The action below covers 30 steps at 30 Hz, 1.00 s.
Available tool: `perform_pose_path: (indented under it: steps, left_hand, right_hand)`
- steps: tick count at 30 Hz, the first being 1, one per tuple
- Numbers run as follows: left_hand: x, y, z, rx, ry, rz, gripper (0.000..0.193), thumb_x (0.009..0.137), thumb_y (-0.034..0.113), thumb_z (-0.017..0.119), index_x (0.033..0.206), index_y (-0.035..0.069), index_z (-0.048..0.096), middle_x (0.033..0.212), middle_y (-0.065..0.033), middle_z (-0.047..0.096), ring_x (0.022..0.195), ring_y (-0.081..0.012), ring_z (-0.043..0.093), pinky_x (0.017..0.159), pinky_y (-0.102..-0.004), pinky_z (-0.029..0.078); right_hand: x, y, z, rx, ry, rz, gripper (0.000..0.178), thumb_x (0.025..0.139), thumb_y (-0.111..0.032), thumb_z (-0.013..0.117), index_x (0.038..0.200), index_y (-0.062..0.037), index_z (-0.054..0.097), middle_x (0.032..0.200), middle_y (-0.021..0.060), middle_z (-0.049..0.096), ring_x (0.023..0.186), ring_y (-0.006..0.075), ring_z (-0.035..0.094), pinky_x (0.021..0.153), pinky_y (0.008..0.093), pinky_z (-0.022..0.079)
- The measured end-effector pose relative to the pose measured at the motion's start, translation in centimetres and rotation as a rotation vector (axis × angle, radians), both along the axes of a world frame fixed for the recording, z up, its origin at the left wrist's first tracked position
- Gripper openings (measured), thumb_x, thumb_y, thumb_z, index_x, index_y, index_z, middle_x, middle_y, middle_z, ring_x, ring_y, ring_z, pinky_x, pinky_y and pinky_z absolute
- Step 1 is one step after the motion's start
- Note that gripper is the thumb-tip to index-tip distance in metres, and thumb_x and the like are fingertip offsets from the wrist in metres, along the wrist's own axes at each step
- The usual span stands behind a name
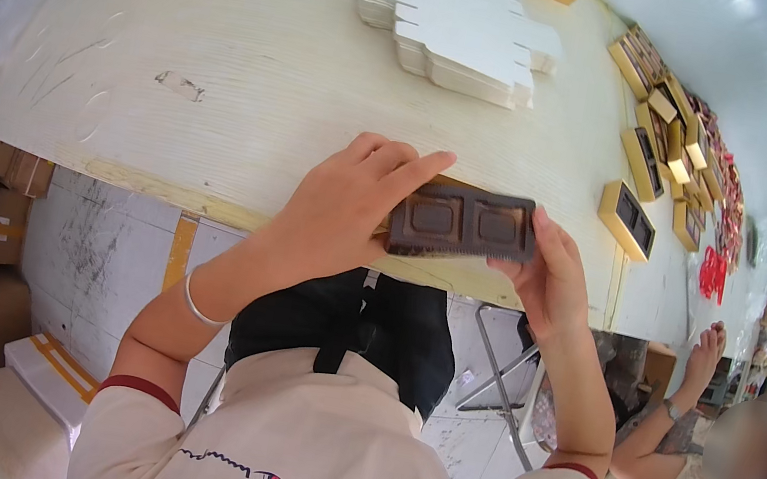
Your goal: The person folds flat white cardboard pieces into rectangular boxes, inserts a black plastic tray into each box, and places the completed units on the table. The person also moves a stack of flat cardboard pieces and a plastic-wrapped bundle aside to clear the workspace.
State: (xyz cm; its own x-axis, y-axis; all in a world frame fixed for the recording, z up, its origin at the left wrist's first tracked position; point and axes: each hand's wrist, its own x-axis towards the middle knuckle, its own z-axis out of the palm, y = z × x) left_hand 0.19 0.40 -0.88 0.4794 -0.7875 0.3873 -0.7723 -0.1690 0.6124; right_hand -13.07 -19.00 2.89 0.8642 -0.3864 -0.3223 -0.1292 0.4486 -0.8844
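Just over the table's near edge I hold a dark brown plastic tray with two square wells. A strip of gold card shows along its far side and by my left fingers, seemingly part of a box; how far the tray sits in it I cannot tell. My left hand is closed round the left end, its index finger stretched along the far edge. Thumb and fingers of my right hand grip the tray's right end.
A stack of flat white box blanks lies farther up the table. Several gold boxes with dark trays are grouped at the right, beside red ribbons. Another person's arm reaches in at the far right.
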Motion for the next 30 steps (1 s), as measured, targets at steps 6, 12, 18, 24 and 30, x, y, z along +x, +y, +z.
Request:
perform_pose_path:
  steps: [6, 12, 18, 24, 30]
  left_hand:
    - [0.5, 0.3, 0.3, 0.1, 0.022, -0.028, 0.075, 0.063, 0.026, 0.081, 0.13, 0.011, 0.049, 0.115, -0.0091, 0.055, 0.107, -0.0302, 0.048, 0.091, -0.0384, 0.044]
    - [0.9, 0.1, 0.2, 0.096, -0.024, -0.11, 0.076, 0.064, 0.02, 0.08, 0.132, 0.011, 0.049, 0.119, -0.009, 0.052, 0.108, -0.0298, 0.047, 0.092, -0.0386, 0.044]
    - [1.6, 0.6, 0.3, 0.138, 0.033, -0.165, 0.079, 0.065, 0.02, 0.079, 0.136, 0.012, 0.046, 0.135, -0.0108, 0.045, 0.124, -0.0335, 0.04, 0.102, -0.0411, 0.039]
    - [1.2, -0.2, 0.4, 0.124, 0.017, -0.196, 0.072, 0.067, 0.031, 0.077, 0.132, 0.014, 0.051, 0.137, -0.0123, 0.043, 0.13, -0.0377, 0.035, 0.107, -0.0463, 0.032]
    - [2.2, -0.2, 0.9, 0.191, -0.11, -0.208, 0.061, 0.07, 0.027, 0.075, 0.126, 0.012, 0.057, 0.13, -0.0129, 0.048, 0.124, -0.0374, 0.039, 0.105, -0.045, 0.034]
  right_hand:
    - [0.5, -1.2, -1.5, -0.119, 0.002, -0.016, 0.028, 0.093, -0.029, 0.059, 0.086, -0.0021, 0.061, 0.088, 0.0084, 0.066, 0.074, 0.0117, 0.062, 0.066, 0.0246, 0.054]
    - [0.1, -0.9, -1.9, -0.462, 0.041, 0.163, 0.023, 0.087, -0.025, 0.069, 0.09, -0.0057, 0.057, 0.072, -0.0021, 0.05, 0.066, 0.0089, 0.046, 0.062, 0.0236, 0.039]
    - [-0.1, -1.7, -0.9, -1.416, -0.405, 0.503, 0.049, 0.075, -0.008, 0.071, 0.121, -0.0024, 0.055, 0.075, 0.0048, 0.05, 0.065, 0.0195, 0.051, 0.061, 0.0285, 0.043]
    - [1.1, -1.3, -0.8, -1.9, -0.523, 0.666, 0.04, 0.073, -0.007, 0.066, 0.112, -0.0035, 0.058, 0.073, 0.0055, 0.049, 0.066, 0.0232, 0.054, 0.058, 0.0326, 0.045]
    - [2.0, -1.2, 0.8, -1.697, -0.444, 0.758, 0.044, 0.074, -0.02, 0.069, 0.113, -0.003, 0.059, 0.079, 0.0084, 0.05, 0.066, 0.0247, 0.053, 0.061, 0.0344, 0.044]
